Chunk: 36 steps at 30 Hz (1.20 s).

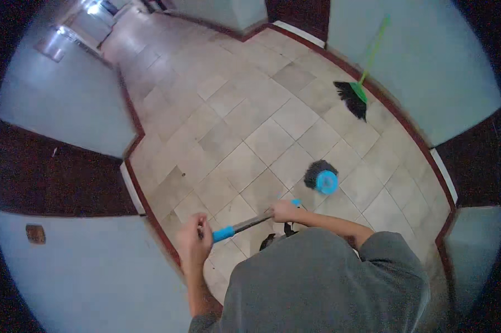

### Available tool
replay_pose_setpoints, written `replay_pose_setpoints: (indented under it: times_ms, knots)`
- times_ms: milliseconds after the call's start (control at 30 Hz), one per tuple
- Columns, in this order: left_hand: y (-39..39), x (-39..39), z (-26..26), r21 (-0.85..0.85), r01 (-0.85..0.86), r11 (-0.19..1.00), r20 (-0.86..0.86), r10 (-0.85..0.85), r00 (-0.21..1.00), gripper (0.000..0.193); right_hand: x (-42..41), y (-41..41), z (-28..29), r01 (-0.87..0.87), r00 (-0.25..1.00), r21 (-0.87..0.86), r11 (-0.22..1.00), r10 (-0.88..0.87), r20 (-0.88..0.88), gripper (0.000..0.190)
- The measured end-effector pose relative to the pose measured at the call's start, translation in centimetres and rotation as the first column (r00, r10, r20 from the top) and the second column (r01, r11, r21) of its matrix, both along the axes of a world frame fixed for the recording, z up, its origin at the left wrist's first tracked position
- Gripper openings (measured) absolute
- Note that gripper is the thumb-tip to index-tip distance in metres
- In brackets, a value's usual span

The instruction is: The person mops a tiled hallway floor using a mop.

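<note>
A spin mop slants across the view in front of me, its metal pole running between my two hands. My left hand is curled at the upper end of the pole, just beyond the blue grip; it is slightly blurred. Further down, my right hand is closed around the pole, and a small blue piece shows past it. The mop's round blue plate and dark grey fringe are over the tiled floor to the right. Whether the fringe presses on the tiles, I cannot tell.
A broom with a green handle and black bristles leans on the right wall. Pale floor tiles stretch up a corridor edged by dark red skirting. Dark brown doors stand on both sides.
</note>
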State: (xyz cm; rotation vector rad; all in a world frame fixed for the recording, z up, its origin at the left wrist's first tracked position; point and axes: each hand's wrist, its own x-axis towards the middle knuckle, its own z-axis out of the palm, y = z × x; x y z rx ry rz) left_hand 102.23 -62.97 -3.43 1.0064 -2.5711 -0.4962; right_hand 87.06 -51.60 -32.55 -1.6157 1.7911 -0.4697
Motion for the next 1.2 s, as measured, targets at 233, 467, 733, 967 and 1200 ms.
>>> replay_pose_setpoints:
  times_ms: [233,467,733,967,1200]
  knots:
    - [-2.4,-9.2,-17.3,0.633,0.43,0.644,-0.656,0.151,0.74,0.017,-7.1,8.3,-2.9,0.327,0.94,0.465,0.823,-0.333,-0.073,0.025]
    - [0.8,-14.8,-26.3,0.673,0.599,0.434,-0.589,-0.176,0.789,0.025,-10.7,12.9,-6.9,0.525,0.851,0.4,0.752,-0.477,-0.22,0.023]
    - [-13.4,-14.7,-14.0,0.575,0.622,0.531,-0.714,-0.046,0.699,0.026,-10.7,-5.1,-3.6,0.356,0.933,0.508,0.784,-0.332,-0.14,0.02]
    - [-22.8,-4.7,-6.2,0.736,0.535,0.415,-0.676,0.486,0.554,0.025,-6.8,-23.7,0.2,-0.011,0.999,0.174,0.985,0.005,0.035,0.02]
    - [-23.8,1.1,-3.2,0.655,-0.065,0.753,-0.019,0.102,0.995,0.013,-5.6,-32.9,-0.5,-0.253,0.967,0.122,0.96,0.252,0.027,0.017]
